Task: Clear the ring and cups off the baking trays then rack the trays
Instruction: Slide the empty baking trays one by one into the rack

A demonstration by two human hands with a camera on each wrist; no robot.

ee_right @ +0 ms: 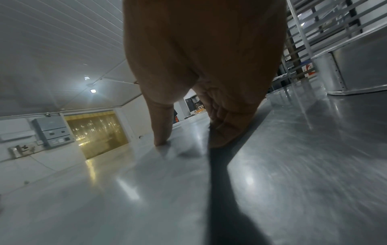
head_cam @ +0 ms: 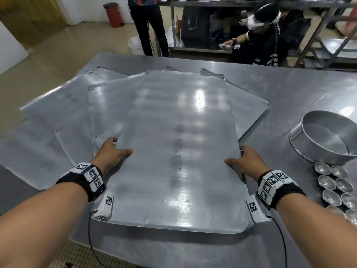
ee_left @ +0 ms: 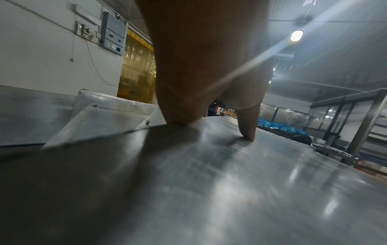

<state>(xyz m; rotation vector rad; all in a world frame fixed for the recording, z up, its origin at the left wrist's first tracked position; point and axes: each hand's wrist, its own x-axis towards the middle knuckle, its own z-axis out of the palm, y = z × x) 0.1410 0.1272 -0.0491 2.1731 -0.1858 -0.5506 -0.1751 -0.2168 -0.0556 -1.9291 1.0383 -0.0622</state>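
Observation:
A bare metal baking tray (head_cam: 177,151) lies uppermost on a loose pile of trays (head_cam: 63,105) on the steel table. My left hand (head_cam: 112,151) grips its left edge, thumb on top (ee_left: 248,131), fingers curled under. On the opposite edge my right hand (head_cam: 245,159) holds it the same way, thumb pressed on the sheet (ee_right: 161,134) and fingers (ee_right: 226,132) wrapped below the rim. The tall metal ring (head_cam: 328,138) and a cluster of several small shiny cups (head_cam: 336,188) stand on the table to the right, off the trays.
The steel table (head_cam: 289,88) stretches beyond the pile. A person stands at the far side, another crouches by a shelf unit (head_cam: 212,26). A metal rack (ee_right: 310,33) rises to the right. A red bin (head_cam: 114,14) sits on the floor at far left.

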